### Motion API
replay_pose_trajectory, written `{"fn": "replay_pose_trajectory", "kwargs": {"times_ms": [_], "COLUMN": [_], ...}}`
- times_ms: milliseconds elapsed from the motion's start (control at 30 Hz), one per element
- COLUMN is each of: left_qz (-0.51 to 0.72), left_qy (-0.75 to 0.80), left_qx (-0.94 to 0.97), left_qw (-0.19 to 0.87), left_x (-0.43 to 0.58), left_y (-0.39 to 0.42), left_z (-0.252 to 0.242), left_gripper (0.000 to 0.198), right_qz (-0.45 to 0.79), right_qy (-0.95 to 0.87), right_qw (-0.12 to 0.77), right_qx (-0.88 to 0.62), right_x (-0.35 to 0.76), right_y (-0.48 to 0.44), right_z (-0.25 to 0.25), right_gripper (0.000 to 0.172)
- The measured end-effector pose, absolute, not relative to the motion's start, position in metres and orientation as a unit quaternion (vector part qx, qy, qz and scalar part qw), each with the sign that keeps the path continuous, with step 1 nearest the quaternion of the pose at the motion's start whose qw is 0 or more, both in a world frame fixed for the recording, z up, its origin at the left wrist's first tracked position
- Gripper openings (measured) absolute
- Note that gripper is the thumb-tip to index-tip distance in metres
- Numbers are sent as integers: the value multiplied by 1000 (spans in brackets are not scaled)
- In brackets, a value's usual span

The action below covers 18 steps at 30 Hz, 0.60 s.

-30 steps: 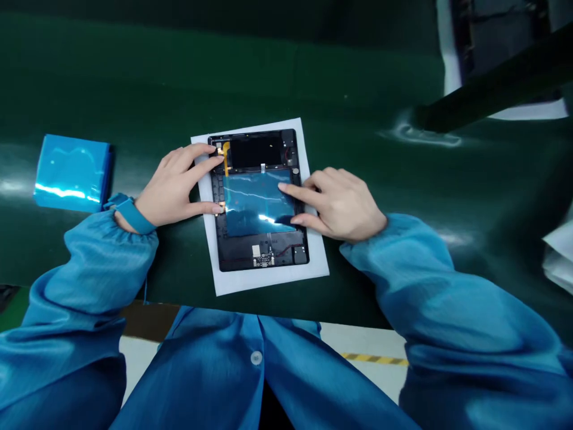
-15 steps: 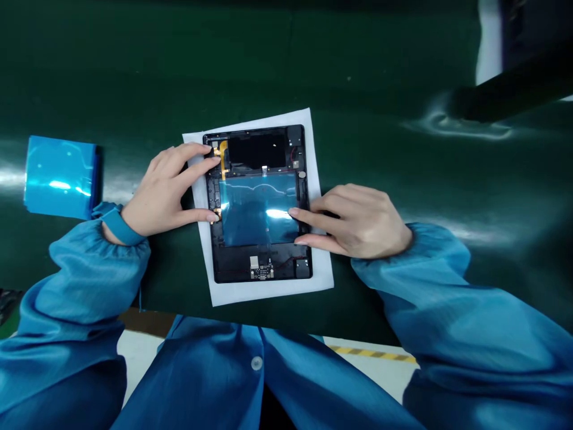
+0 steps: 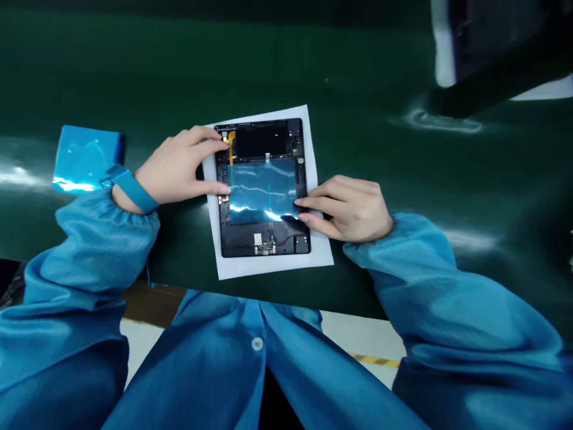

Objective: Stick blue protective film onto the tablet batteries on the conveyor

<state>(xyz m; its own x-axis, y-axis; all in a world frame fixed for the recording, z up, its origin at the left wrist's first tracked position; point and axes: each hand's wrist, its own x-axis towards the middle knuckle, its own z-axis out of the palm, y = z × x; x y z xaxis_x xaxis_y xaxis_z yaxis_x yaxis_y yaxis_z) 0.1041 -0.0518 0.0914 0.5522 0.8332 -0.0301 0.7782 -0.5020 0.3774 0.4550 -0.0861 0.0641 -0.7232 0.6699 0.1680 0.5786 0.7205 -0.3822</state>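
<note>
An opened tablet (image 3: 248,242) lies on a white sheet (image 3: 233,269), its circuit parts and an orange flex cable (image 3: 231,146) exposed. A shiny, rippled, see-through blue film (image 3: 262,200) covers its middle. My left hand (image 3: 174,164) rests at the tablet's left side with fingers and thumb spread. Its fingertips are by the orange cable, and the thumb tip is at the film's left edge. My right hand (image 3: 351,209) has its index finger and thumb close together on the film's right edge, the other fingers curled under.
A stack of blue film sheets (image 3: 85,155) lies on the green table mat (image 3: 188,77), to the left. At the upper right, a dark stand-like object (image 3: 487,71) reaches over the table. A blue band (image 3: 134,188) circles my left wrist.
My left thumb has moved from the tablet's left edge onto the film's left edge. The film's ripples and glare have shifted. My right fingers stay at its right edge; the whole view has shifted slightly.
</note>
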Motion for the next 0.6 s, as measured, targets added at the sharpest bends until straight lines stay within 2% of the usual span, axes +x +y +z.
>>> {"fn": "replay_pose_trajectory", "kwargs": {"times_ms": [167, 267, 433, 600], "left_qz": [95, 104, 112, 99], "left_qy": [539, 560, 524, 522], "left_qx": [831, 819, 838, 836], "left_qw": [96, 75, 98, 135], "left_x": [144, 165, 167, 158], "left_y": [-8, 22, 54, 57], "left_z": [89, 72, 44, 42], "left_gripper": [68, 63, 39, 33], "right_qz": [121, 128, 132, 134], "right_qy": [-822, -782, -776, -782], "right_qw": [248, 288, 281, 266], "right_qx": [-498, -537, -549, -547], "right_x": [453, 453, 450, 448], "right_y": [-96, -100, -112, -119], "right_z": [58, 54, 49, 45], "right_gripper": [37, 33, 45, 44]}}
